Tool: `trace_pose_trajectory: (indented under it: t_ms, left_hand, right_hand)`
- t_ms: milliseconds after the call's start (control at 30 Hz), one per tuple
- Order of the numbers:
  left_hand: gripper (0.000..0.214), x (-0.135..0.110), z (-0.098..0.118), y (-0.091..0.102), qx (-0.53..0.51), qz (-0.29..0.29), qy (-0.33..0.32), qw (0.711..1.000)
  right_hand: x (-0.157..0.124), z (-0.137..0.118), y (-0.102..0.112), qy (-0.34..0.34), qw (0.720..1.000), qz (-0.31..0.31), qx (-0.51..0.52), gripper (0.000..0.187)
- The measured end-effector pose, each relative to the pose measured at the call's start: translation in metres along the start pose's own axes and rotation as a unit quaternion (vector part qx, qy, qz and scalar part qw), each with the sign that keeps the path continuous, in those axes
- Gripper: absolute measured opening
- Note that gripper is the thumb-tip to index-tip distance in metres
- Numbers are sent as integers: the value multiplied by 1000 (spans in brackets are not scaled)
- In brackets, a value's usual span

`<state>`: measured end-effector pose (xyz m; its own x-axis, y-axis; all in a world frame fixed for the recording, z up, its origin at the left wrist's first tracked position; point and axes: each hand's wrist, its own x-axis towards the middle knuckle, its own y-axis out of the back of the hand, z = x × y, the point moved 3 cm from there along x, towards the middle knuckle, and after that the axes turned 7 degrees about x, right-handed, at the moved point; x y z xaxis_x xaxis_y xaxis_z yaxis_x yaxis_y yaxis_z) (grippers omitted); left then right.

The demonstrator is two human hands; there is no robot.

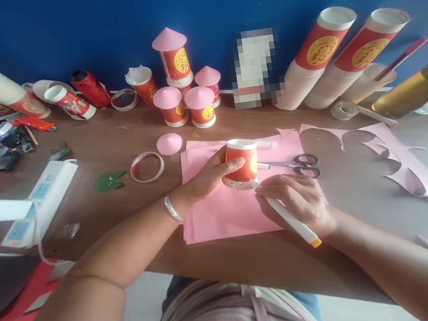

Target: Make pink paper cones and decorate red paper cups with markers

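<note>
My left hand (208,174) is wrapped round a red paper cup (241,161) that stands upside down on a stack of pink paper sheets (221,213). My right hand (297,202) grips a white pen with an orange end (292,221), its tip at the cup's rim where it meets the paper. A silver bracelet sits on my left wrist. Black-handled scissors (298,163) lie on the pink paper just right of the cup.
Several red cups with pink cone lids (183,87) stand at the back. Stacks of cups (319,60) lie at the right, with cut pink paper scraps (406,165). A tape ring (147,166), pink cone (169,143) and power strip (44,197) lie at the left.
</note>
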<state>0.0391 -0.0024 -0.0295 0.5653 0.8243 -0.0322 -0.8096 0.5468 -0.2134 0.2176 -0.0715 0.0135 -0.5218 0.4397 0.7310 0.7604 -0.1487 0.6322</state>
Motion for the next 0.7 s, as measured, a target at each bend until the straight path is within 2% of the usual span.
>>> trace_pose_trajectory:
  t_ms: [233,700]
  left_hand:
    - [38,0,1,-1,-8,-9,1,1000]
    - [38,-1,3,-2,-7,3,2,1000]
  right_hand:
    - [0,-1,1,1,1000,1,4,25]
    - [0,-1,1,1,1000,2,-2,21]
